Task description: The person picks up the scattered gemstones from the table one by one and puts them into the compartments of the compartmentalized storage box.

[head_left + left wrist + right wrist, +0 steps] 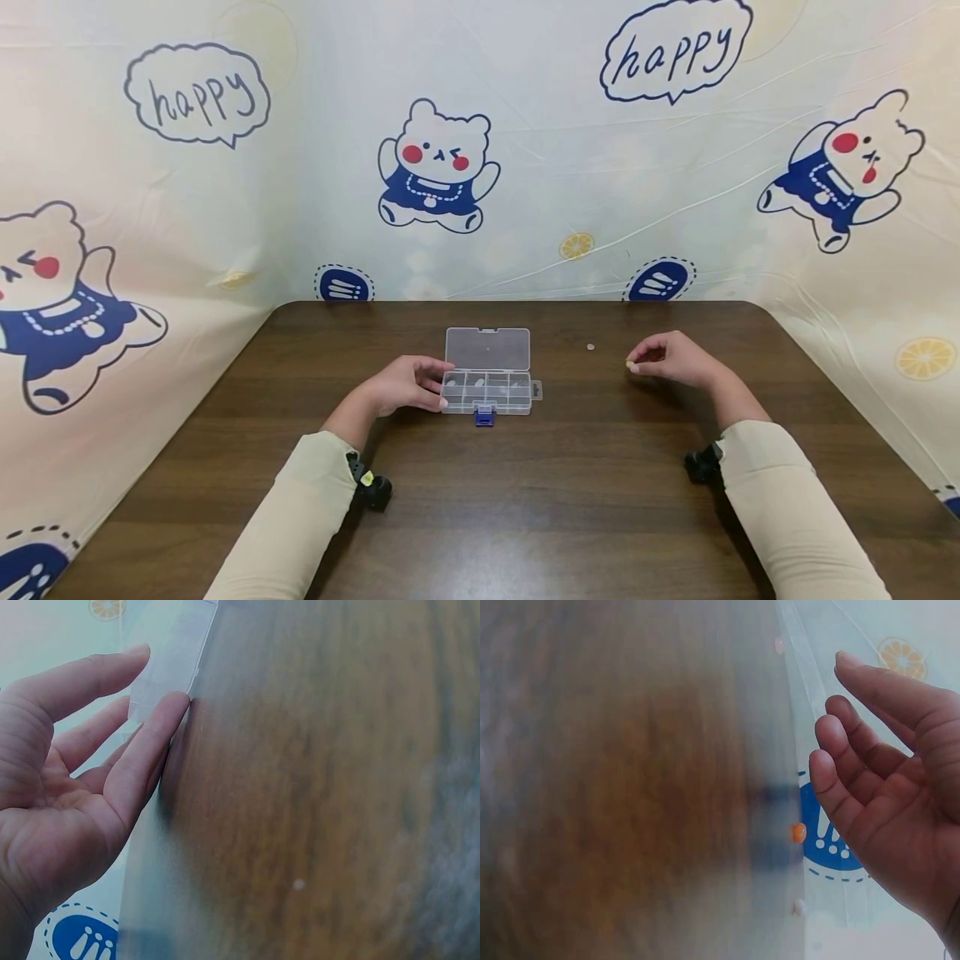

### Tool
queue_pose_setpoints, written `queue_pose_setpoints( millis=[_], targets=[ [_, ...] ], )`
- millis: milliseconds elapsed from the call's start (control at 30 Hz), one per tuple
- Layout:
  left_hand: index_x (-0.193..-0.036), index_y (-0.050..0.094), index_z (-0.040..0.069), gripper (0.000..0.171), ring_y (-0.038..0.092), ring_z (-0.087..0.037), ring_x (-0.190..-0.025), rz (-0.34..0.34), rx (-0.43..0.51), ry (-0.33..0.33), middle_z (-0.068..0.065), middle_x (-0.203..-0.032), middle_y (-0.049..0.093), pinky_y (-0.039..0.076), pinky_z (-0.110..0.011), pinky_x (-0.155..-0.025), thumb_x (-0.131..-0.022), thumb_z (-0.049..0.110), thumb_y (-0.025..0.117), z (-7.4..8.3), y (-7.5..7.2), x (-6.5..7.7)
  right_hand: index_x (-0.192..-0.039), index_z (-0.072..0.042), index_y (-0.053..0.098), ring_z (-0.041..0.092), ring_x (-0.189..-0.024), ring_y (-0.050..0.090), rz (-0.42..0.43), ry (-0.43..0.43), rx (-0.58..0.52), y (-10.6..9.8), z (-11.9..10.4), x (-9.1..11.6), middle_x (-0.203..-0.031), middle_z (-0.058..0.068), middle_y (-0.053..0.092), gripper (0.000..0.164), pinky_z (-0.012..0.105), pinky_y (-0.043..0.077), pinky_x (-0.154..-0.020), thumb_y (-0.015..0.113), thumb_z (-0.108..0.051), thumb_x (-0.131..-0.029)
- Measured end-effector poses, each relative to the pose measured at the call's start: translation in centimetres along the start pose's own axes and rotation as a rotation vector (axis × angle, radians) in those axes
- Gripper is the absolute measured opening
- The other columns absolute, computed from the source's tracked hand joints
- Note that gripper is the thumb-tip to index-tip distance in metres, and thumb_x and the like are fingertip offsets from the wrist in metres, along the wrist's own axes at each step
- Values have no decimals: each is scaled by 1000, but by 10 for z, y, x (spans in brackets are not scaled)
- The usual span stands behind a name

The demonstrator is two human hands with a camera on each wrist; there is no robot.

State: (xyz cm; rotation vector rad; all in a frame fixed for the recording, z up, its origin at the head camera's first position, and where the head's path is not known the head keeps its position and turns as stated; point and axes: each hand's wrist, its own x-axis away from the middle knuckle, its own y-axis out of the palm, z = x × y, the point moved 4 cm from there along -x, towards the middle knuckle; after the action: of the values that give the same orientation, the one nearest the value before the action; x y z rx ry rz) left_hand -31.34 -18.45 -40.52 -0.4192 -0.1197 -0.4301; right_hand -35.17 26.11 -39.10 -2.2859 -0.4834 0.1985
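A clear plastic compartment box lies on the table with its lid folded back away from the person. Small pale pieces lie in some of its back compartments. My left hand holds the box's left end, thumb at the front corner and fingers at the back one; in the left wrist view its fingers reach the box edge. To the right of the box, my right hand pinches a small yellowish piece between thumb and fingertips, low over the table.
A small pale piece lies between the box and my right hand. In the right wrist view, an orange bead-like piece and a whitish one show. A blue latch sticks out at the box's front. Printed cloth hangs behind the table.
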Motion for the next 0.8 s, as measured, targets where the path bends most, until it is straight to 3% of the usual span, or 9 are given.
queue_pose_setpoints(
  millis=[800],
  targets=[
    [-135,56,3,66,58,-28,-104,-1,3,5,-17,-126,56,56,-36,-82,-74,-4,81,1,1,1,-99,-9,73,25,-85,56,12,-78,-46,11,-23,2,-94,5,69,16,30,52,-74,76,-19,-86]
  ],
)
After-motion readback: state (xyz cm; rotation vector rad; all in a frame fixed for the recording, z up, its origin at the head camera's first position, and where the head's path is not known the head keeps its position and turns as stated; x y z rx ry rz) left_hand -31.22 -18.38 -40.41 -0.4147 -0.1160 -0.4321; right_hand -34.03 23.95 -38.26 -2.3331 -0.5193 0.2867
